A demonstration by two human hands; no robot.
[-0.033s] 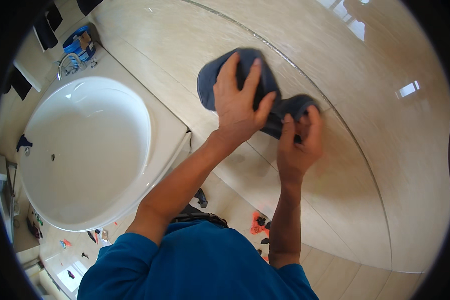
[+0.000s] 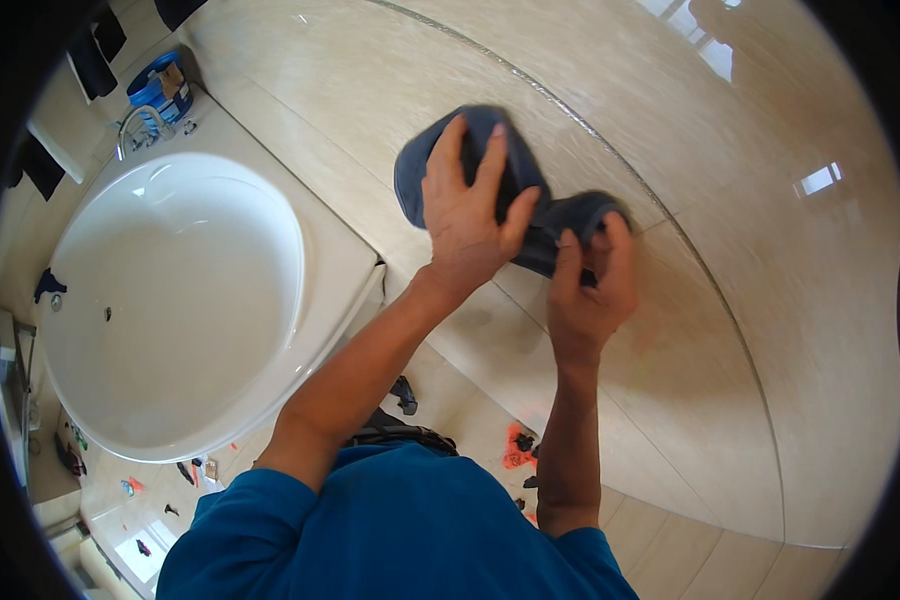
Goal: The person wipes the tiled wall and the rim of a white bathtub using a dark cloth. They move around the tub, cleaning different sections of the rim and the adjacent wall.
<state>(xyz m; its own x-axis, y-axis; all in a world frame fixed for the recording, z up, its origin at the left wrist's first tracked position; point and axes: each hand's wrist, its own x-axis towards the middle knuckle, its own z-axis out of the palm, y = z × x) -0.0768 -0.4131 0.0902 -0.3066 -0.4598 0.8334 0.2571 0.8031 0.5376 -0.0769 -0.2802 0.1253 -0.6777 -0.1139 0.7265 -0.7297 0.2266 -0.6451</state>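
A dark grey-blue cloth (image 2: 417, 170) lies against the beige tiled wall (image 2: 670, 330) in front of me. My left hand (image 2: 465, 220) rests on its larger, flatter part with the fingers spread, pressing it to the tiles. To the right, my right hand (image 2: 592, 295) has thumb and fingers closed on a bunched, folded end of the same cloth. Part of the cloth between and under the hands is hidden. Both arms are bare below blue sleeves.
A white corner bathtub (image 2: 315, 255) stands at the left, with a chrome tap (image 2: 125, 130) and a blue bucket (image 2: 155, 88) at its far corner. Dark scraps and orange bits (image 2: 515, 448) litter the floor. A shiny trim strip (image 2: 630, 175) curves across the wall.
Both hands and the cloth have shifted slightly left. The left hand has also slid a little downward in the picture.
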